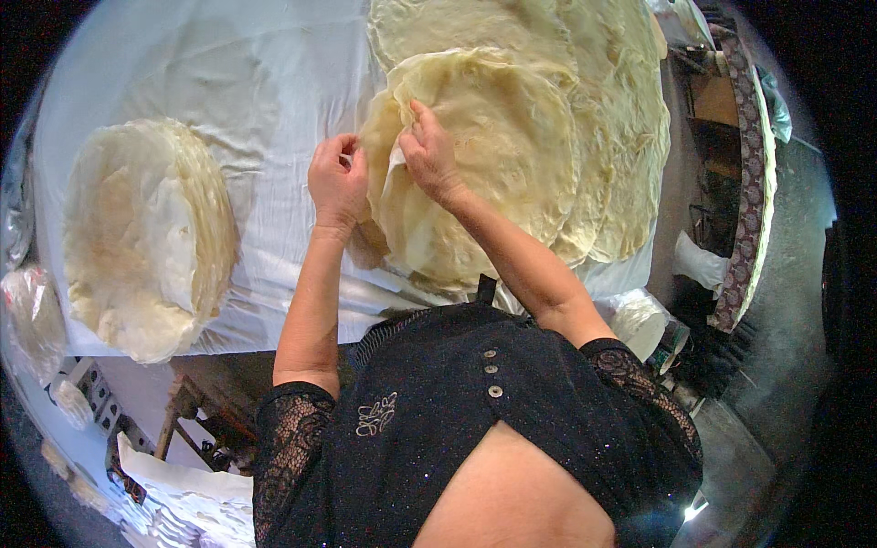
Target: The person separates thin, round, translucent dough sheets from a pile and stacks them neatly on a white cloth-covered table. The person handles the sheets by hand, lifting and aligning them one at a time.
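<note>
Large, thin, round sheets of pale yellow flatbread or dough [507,164] lie overlapped on a white-covered table, in front of me and towards the right. My left hand [340,179] is at their left edge, thumb and fingertips curled close together; whether it pinches a sheet's edge cannot be made out. My right hand [429,151] rests over the left part of the upper round sheet, index finger stretched out, beside a lifted, folded edge. Whether that edge is gripped is unclear. At the left, apart from both hands, stands a thick stack of similar round sheets [137,233].
The white table cover [294,89] is wrinkled between the piles. A plastic-wrapped bundle [34,315] sits at the far left. Near the table's right corner is a plastic-wrapped roll [637,322]. Further right stands a shelf-like piece with a patterned edge [743,178].
</note>
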Action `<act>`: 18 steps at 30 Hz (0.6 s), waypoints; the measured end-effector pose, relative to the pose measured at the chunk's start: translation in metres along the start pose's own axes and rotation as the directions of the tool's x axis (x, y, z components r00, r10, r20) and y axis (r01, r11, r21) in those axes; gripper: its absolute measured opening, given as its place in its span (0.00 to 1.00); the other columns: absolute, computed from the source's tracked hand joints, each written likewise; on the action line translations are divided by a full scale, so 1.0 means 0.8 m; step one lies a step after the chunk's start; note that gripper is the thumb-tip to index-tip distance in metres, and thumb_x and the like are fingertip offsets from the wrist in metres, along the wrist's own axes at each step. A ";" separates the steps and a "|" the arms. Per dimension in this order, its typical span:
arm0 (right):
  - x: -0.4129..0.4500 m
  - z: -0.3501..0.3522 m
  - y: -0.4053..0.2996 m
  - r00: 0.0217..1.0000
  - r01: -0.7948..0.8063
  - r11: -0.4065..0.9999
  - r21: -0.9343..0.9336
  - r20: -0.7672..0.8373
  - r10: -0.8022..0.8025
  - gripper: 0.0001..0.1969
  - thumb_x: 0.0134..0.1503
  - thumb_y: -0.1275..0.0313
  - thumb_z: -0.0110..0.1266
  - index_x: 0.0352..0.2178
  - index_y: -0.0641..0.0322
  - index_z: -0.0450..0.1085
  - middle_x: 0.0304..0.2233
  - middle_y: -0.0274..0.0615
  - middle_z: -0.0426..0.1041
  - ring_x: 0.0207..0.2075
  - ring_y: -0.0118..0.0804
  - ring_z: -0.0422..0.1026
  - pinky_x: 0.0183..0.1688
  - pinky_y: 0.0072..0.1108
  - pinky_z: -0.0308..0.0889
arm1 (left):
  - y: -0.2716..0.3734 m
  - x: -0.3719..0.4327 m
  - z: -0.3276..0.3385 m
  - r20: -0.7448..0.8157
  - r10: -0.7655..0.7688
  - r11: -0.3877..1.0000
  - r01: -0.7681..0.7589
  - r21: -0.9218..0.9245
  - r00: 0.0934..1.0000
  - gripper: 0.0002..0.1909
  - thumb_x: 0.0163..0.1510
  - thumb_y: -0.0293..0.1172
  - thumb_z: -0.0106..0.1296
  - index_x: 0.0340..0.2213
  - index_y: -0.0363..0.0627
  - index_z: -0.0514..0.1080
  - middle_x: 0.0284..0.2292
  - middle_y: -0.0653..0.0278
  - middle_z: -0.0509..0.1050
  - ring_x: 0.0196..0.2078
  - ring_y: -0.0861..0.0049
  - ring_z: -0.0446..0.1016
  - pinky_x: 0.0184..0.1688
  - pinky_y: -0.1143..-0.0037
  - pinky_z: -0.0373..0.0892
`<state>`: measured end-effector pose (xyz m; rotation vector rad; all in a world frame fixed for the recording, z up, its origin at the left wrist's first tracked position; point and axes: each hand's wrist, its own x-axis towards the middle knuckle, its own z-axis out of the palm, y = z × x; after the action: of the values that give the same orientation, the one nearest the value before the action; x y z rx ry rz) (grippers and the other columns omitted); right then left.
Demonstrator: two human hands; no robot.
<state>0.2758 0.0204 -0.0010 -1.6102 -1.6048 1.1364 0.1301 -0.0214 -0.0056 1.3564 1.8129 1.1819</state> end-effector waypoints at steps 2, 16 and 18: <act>0.009 0.012 0.010 0.999 0.005 0.998 0.056 -0.049 -0.002 0.27 0.47 0.70 0.41 0.49 0.72 0.55 0.28 0.57 0.70 0.32 0.52 0.70 0.37 0.34 0.65 | 0.009 0.002 -0.002 0.011 0.011 1.000 -0.011 -0.016 1.000 0.09 0.46 0.23 0.51 0.32 0.39 0.72 0.26 0.64 0.71 0.22 0.80 0.68 0.27 0.80 0.66; -0.011 -0.002 -0.035 0.972 -0.230 0.904 0.360 0.137 0.192 0.32 0.48 0.64 0.51 0.51 0.73 0.53 0.26 0.46 0.69 0.22 0.29 0.69 0.24 0.20 0.66 | 0.012 0.011 -0.009 0.234 -0.130 0.991 0.128 0.027 0.964 0.10 0.45 0.37 0.51 0.26 0.43 0.72 0.24 0.59 0.74 0.25 0.66 0.73 0.30 0.71 0.68; -0.024 -0.004 -0.031 0.976 -0.213 0.923 0.321 0.123 0.182 0.30 0.48 0.65 0.52 0.49 0.73 0.55 0.25 0.44 0.69 0.19 0.27 0.68 0.20 0.18 0.65 | 0.018 0.014 -0.012 0.325 -0.176 0.984 0.157 0.084 0.929 0.11 0.45 0.38 0.52 0.25 0.42 0.71 0.24 0.58 0.74 0.26 0.64 0.73 0.30 0.70 0.68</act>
<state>0.2684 0.0046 0.0247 -1.5349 -1.2382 1.5168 0.1249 -0.0126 0.0123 1.3122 1.6880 0.7648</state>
